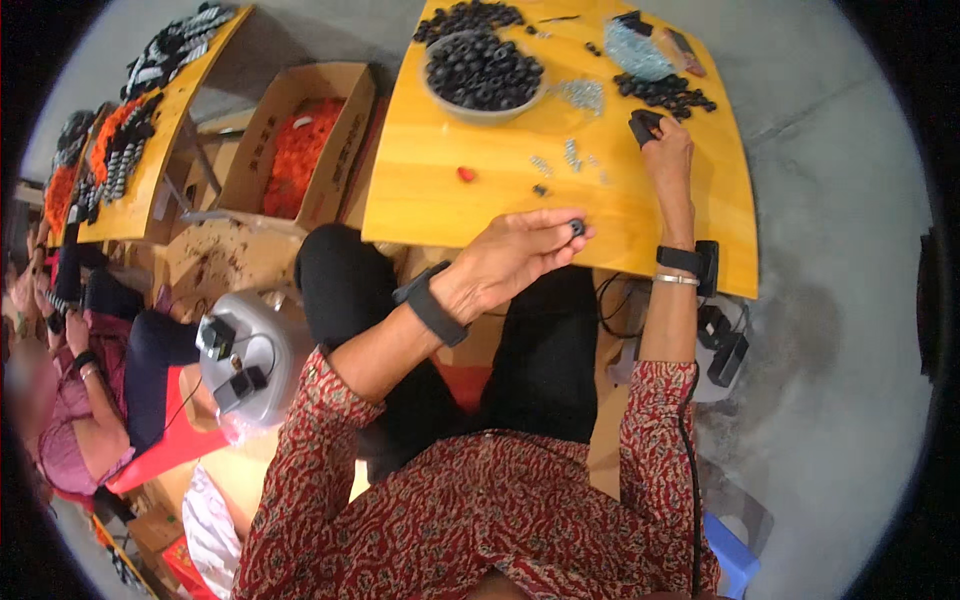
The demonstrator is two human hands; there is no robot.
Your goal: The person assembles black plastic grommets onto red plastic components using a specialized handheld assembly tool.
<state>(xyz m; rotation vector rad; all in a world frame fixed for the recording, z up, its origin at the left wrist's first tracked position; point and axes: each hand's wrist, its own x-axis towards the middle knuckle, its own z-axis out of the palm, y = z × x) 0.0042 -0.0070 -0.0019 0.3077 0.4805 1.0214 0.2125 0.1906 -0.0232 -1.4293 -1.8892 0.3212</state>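
A bowl (482,116) at upper centre keeps black parts (485,70) heaped, apparently within easy reach. At centre, the left hand (512,248) pinches a small black piece (577,228), likely for fine control. The right hand (668,158), upper right, curls beside a loose black pile (665,95); whether it grips anything is unclear.

Def a workshop imo: yellow table (420,200) w/ bowl (488,117) of blk parts (490,70), cardboard box (350,137) of orange stuff (298,165), co-worker (85,425) nearby.
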